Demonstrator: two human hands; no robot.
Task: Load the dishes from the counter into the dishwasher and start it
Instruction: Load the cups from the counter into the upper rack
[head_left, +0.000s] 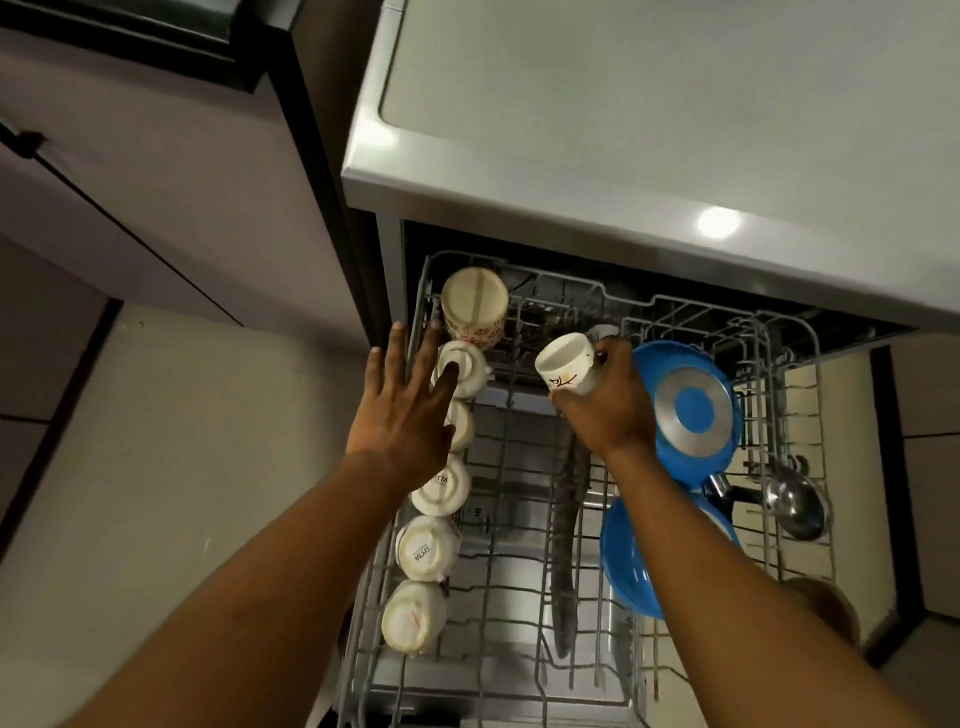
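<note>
Flanking the held cup (565, 368): upturned cups (440, 488) left, blue pan (693, 402) right.

Your left hand (402, 410) and right hand (608, 405) are both bare, and so are your forearms (291, 561), just skin all the way down till they run out of view. Fingers (395, 364) look long and fairly slim.
</note>
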